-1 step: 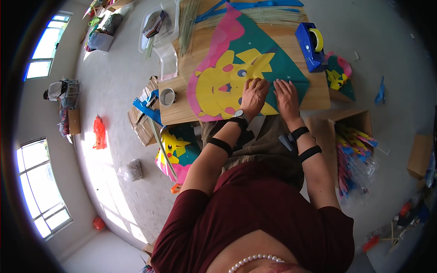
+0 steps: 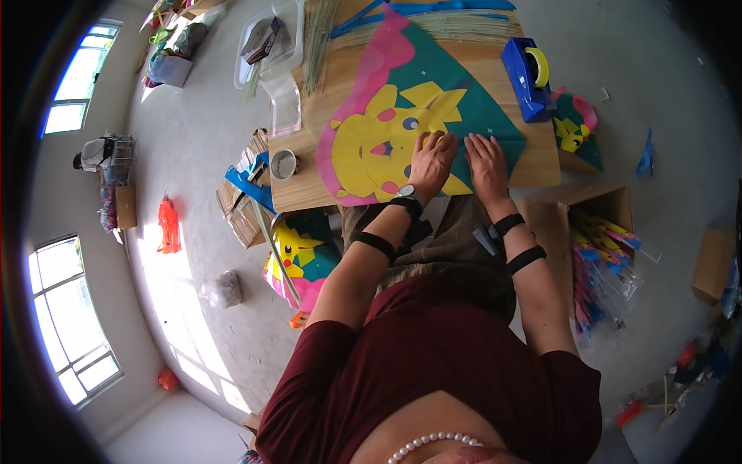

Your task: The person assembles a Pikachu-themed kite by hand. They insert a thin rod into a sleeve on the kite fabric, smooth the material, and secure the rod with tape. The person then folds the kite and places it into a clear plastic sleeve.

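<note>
A printed kite sail [image 2: 371,100] in teal, pink and yellow, with a large cartoon face, lies across the wooden table. Its near edge reaches the table's front. On the yellow print, my left hand [image 2: 433,162] has its fingers bent and drawn together, seeming to pinch the sheet; the fingertips are partly hidden. Just to its right, my right hand [image 2: 487,166] lies with fingers stretched out on the teal part, close to the sail's right corner. A small gap separates the two hands.
A blue tape dispenser [image 2: 528,81] stands at the table's right edge, a tape roll [image 2: 284,165] at the left. Thin sticks [image 2: 456,29] and blue strips lie along the back. A cardboard box [image 2: 545,232] of colourful packaged pieces stands right of my lap; another printed sail [image 2: 309,240] hangs left.
</note>
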{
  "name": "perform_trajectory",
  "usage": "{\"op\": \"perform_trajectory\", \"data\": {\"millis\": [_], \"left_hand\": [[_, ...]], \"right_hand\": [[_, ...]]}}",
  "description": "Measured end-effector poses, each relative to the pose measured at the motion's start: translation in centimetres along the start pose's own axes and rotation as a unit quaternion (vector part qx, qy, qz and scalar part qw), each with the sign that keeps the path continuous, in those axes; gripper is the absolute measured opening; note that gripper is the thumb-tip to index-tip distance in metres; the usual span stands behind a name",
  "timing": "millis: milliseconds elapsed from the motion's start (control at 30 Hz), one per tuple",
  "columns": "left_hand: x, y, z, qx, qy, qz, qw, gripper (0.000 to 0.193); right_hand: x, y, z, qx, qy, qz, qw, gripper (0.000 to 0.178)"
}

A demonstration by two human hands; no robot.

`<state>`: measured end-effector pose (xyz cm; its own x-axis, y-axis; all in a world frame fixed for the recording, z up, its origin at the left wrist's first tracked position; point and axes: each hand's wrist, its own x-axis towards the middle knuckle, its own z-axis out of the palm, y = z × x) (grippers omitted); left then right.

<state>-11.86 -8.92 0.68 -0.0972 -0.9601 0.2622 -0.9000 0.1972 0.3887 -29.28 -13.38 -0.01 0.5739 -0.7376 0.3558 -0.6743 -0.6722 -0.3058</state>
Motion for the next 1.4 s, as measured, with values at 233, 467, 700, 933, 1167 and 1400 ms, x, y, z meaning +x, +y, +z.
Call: {"op": "perform_trajectory", "data": {"millis": [233, 467, 700, 933, 1167, 1400], "left_hand": [[-0.6, 0.0, 0.5, 0.059, -0.015, -0.050, 0.997, 0.049], [-0.7, 0.0, 0.3, 0.045, -0.055, -0.109, 0.992, 0.057], [-0.8, 0.0, 0.0, 0.053, -0.067, -0.115, 0.990, 0.059], [-0.8, 0.0, 0.0, 0.051, -0.066, -0.120, 0.989, 0.057], [-0.7, 0.0, -0.1, 0.044, -0.076, -0.126, 0.988, 0.057], [-0.9, -0.2, 0.3, 0.045, -0.067, -0.131, 0.988, 0.059]], "right_hand": [[-0.8, 0.2, 0.3, -0.045, -0.023, 0.018, 0.999, 0.042], [-1.5, 0.8, 0.1, -0.061, -0.033, 0.062, 0.996, 0.049], [-2.2, 3.0, -0.9, -0.079, -0.045, 0.098, 0.991, 0.060], [-3.3, 5.9, -2.3, -0.126, -0.038, 0.125, 0.983, 0.061], [-3.8, 7.2, -2.3, -0.153, -0.021, 0.148, 0.977, 0.063], [-1.7, 4.6, -2.7, -0.188, -0.085, 0.216, 0.954, 0.060]]}}
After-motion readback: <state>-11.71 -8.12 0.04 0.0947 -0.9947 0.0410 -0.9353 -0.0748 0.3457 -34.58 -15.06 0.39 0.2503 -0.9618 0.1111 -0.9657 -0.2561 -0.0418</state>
